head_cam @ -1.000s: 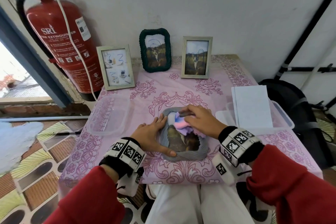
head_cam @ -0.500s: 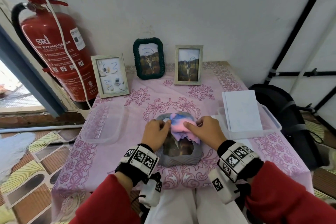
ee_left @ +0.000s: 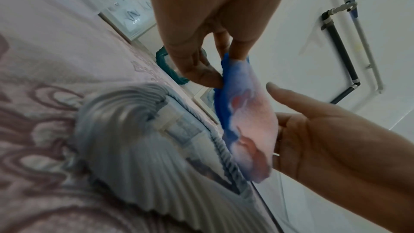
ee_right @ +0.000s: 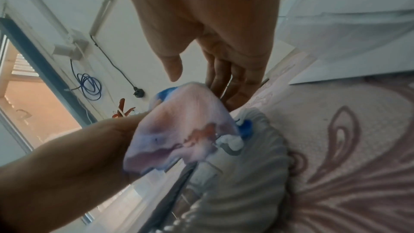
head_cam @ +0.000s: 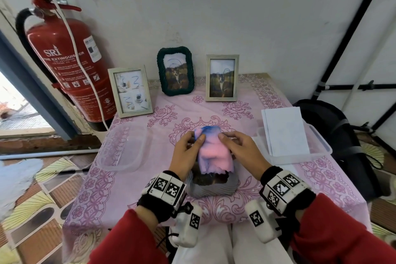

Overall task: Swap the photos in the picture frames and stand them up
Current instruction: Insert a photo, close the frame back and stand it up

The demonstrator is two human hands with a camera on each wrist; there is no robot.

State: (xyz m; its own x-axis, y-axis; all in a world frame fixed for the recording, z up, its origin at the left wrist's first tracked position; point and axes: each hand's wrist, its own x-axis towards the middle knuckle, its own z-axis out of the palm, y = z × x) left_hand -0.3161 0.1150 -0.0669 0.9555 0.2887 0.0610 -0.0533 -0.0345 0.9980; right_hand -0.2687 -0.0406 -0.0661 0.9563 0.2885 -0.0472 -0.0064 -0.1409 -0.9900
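A grey ribbed picture frame [head_cam: 212,188] with a dark photo lies on the pink tablecloth [head_cam: 150,178] in front of me. A pink and blue cloth [head_cam: 214,152] covers its upper part. My left hand [head_cam: 198,138] pinches the cloth's blue top edge between thumb and finger, as the left wrist view shows of the left hand [ee_left: 221,72] and cloth [ee_left: 248,121]. My right hand [head_cam: 225,137] lies with straight fingers against the cloth's right side. In the right wrist view the right hand [ee_right: 201,84] touches the frame [ee_right: 246,183] behind the cloth [ee_right: 179,130].
Three framed photos stand at the wall: a pale frame [head_cam: 130,90], a dark green frame [head_cam: 175,70] and a light wooden frame [head_cam: 222,78]. A clear tub [head_cam: 122,148] sits left. Another tub [head_cam: 321,146] holds white paper [head_cam: 285,133]. A fire extinguisher [head_cam: 64,60] hangs left.
The cloth was bunched under my right hand on the frame's glass. My left hand left the frame's side and took the cloth's top edge; the cloth now hangs spread between both hands.
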